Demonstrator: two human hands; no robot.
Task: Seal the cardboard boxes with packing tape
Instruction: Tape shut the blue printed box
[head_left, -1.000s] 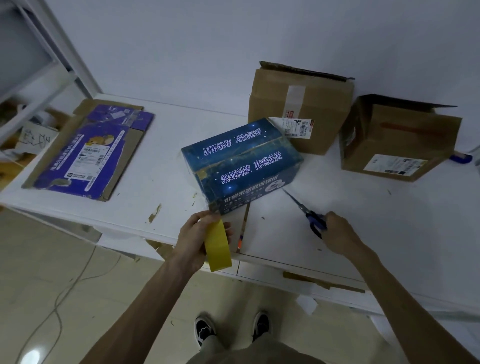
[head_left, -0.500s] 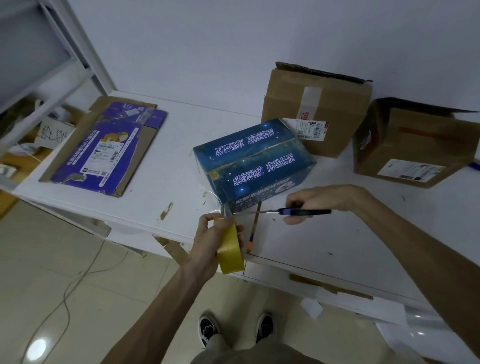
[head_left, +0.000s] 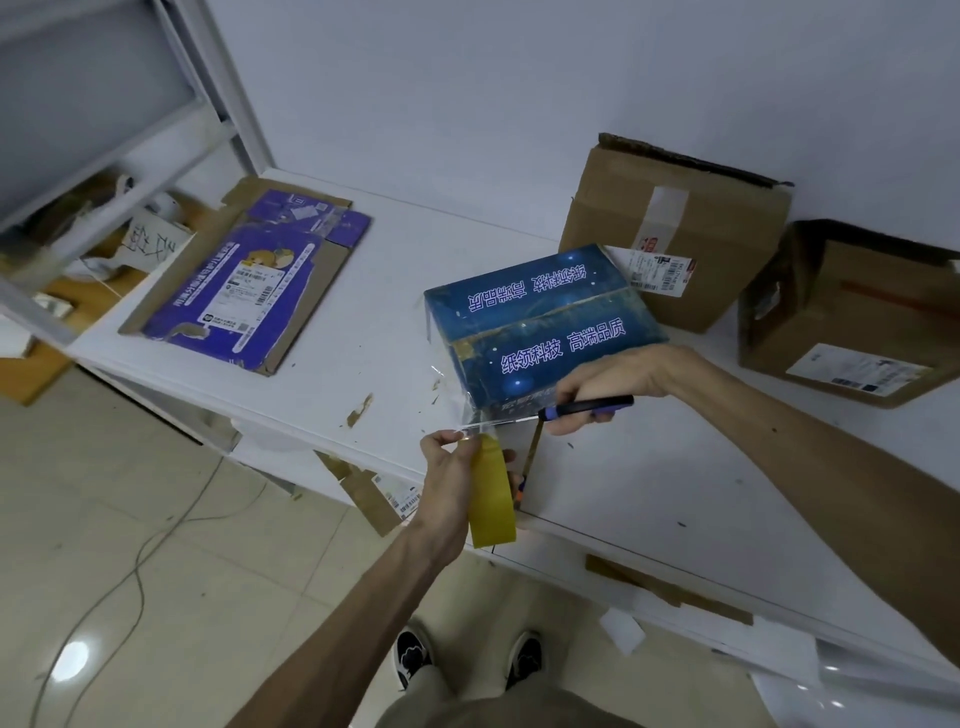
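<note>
Your left grip clasps the tape mid-frame, your right grip clasps scissors beside the box.

The scissors' handle loops were hidden in the right hand's grip; the rightmost brown box was cropped by the edge.
</note>
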